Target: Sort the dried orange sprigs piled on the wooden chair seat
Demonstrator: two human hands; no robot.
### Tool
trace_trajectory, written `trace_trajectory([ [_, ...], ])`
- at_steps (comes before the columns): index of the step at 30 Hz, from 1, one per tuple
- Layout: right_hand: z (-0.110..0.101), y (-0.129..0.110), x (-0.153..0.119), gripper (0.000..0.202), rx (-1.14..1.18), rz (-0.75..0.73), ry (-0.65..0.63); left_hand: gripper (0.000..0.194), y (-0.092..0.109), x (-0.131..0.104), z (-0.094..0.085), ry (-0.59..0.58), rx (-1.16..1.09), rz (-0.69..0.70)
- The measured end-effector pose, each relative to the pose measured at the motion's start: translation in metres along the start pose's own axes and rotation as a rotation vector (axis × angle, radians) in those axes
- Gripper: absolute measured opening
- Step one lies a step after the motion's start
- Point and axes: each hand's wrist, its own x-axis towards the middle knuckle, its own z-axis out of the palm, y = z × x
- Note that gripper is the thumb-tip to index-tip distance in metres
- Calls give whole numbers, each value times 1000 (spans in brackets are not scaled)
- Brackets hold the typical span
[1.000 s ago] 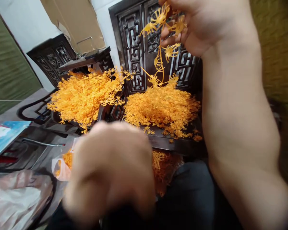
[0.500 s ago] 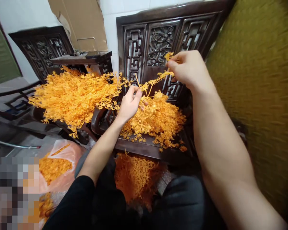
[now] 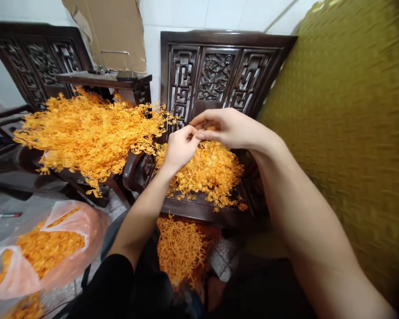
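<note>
My left hand [image 3: 182,149] is closed in a pinch in front of the carved chair back. An orange plastic-looking sprig was in it a moment ago; now the fingers mostly hide it. My right hand [image 3: 231,127] curves over from the right, its thumb and fingertips closed against the left fingertips. Whatever lies between the right fingertips is hidden. Just below both hands, a heap of orange sprigs [image 3: 216,177] rests on the dark wooden chair seat [image 3: 189,208].
A larger orange sprig pile [image 3: 86,133] spreads over furniture at left, beside a small table [image 3: 103,80]. Bare orange stems [image 3: 179,248] lie below the seat. A pinkish plastic bag [image 3: 93,226] of orange pieces sits on the floor. A yellow-green woven surface [image 3: 346,133] stands at right.
My right hand has come down and left to meet my left hand. The sprig stretched between them is no longer visible there. The view has shifted slightly.
</note>
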Motion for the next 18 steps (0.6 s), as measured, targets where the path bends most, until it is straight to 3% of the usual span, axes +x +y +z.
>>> trace_trajectory([
  [4, -5, -9, -7, 29, -142, -9, 25, 36, 7, -1, -5, -66, -280, -110],
  [7, 2, -11, -7, 19, -277, -23, 151, 32, 10, -2, -18, -136, -286, -86],
  [9, 9, -9, -4, 19, -338, -34, 274, 26, 12, -2, -29, -158, -167, -17],
  [12, 17, -2, 2, 20, -386, -53, 393, 18, 17, -6, -44, -88, 101, 69],
  [18, 33, 4, -8, 16, -406, -77, 233, 18, 4, -22, -55, 56, 522, 109],
])
